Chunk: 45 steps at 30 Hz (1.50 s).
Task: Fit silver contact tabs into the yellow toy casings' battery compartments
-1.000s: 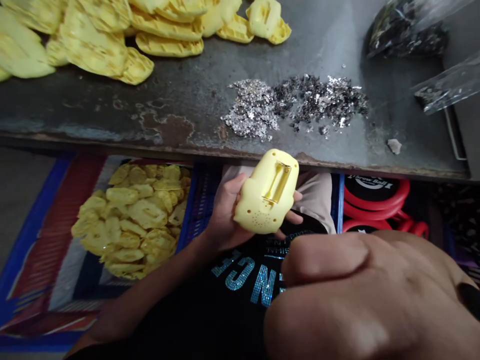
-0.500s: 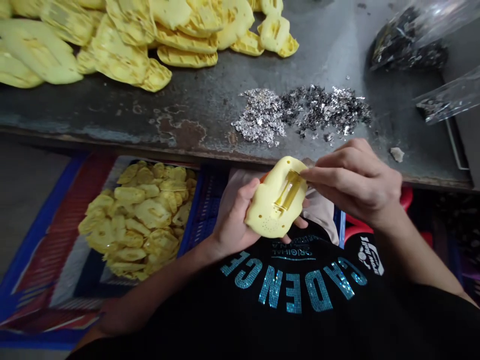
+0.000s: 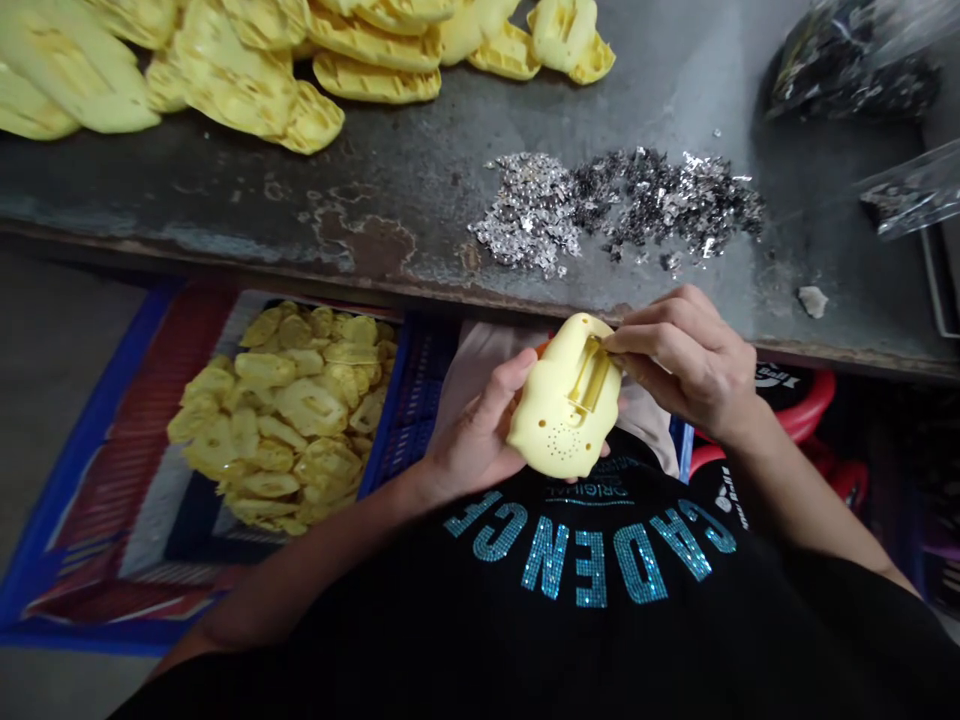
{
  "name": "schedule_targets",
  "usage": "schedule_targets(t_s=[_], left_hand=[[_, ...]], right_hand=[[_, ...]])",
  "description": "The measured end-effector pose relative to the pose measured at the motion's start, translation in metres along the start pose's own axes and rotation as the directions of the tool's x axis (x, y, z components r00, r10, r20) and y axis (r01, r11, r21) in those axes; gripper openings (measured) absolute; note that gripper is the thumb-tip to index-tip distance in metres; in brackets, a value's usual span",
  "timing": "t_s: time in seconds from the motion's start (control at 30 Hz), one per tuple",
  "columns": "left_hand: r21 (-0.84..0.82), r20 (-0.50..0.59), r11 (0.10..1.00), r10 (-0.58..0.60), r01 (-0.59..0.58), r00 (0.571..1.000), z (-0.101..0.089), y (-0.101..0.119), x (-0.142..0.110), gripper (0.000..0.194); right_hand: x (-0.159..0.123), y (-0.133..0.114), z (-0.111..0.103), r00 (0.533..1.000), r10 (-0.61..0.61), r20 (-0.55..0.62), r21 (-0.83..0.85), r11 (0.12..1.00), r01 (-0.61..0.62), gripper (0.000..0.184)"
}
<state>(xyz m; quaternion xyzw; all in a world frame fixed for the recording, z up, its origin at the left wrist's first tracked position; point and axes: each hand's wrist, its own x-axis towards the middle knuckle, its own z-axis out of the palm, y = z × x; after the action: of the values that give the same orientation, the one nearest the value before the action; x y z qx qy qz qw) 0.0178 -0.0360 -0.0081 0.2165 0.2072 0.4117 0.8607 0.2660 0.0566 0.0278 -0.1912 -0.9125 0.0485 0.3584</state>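
Observation:
My left hand [image 3: 484,425] holds a pale yellow plastic toy shell [image 3: 553,412], its outer face up. The shell has screw holes, a ring of tiny speaker holes and a long battery compartment [image 3: 592,382]. At the upper end of that compartment, the pinched fingertips of my right hand [image 3: 686,360] touch the shell; whatever is between them is too small and hidden to make out. An orange patch shows behind the shell by my left thumb. Beyond my hands, small silvery metal pieces [image 3: 529,215] and darker ones [image 3: 667,205] lie heaped on the worktable.
Yellow shells [image 3: 247,85] are piled on the worktable [image 3: 420,190] at the back left. Below its edge, a blue crate [image 3: 97,420] holds more yellow parts [image 3: 300,400]. Plastic bags of dark metal pieces [image 3: 847,90] lie at the back right, with a whitish lump [image 3: 812,300] nearer.
The camera view has shifted slightly. The shell is turned a little more upright, and my right fingertips stay at the upper end of its compartment.

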Motion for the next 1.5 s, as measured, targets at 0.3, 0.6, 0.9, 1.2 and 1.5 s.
schedule_targets(t_s=[0.3,0.6,0.9,1.2,1.5], left_hand=[[0.018,-0.105,0.989,0.148,-0.147,0.983,0.008,-0.018,0.006,0.086],[0.096,-0.201,0.976,0.213,-0.197,0.956,0.01,-0.019,0.004,0.081],[0.082,-0.223,0.979,0.199,-0.185,0.954,0.011,-0.019,0.001,0.085],[0.022,-0.225,0.993,0.12,-0.118,0.967,0.007,-0.017,0.001,0.091],[-0.02,-0.159,0.999,0.044,-0.047,0.986,0.006,-0.018,0.004,0.093]], right_hand=[[-0.014,-0.011,0.008,0.992,-0.04,-0.12,-0.186,0.982,0.017,0.027],[-0.018,-0.02,0.009,0.99,0.023,-0.136,-0.144,0.989,-0.043,0.03],[0.001,-0.012,-0.007,0.966,0.258,0.009,0.119,0.959,-0.257,0.005],[0.008,-0.01,-0.01,0.947,0.273,0.17,0.11,0.95,-0.294,0.007],[0.003,-0.014,-0.004,0.945,0.322,0.061,0.09,0.941,-0.327,0.009]])
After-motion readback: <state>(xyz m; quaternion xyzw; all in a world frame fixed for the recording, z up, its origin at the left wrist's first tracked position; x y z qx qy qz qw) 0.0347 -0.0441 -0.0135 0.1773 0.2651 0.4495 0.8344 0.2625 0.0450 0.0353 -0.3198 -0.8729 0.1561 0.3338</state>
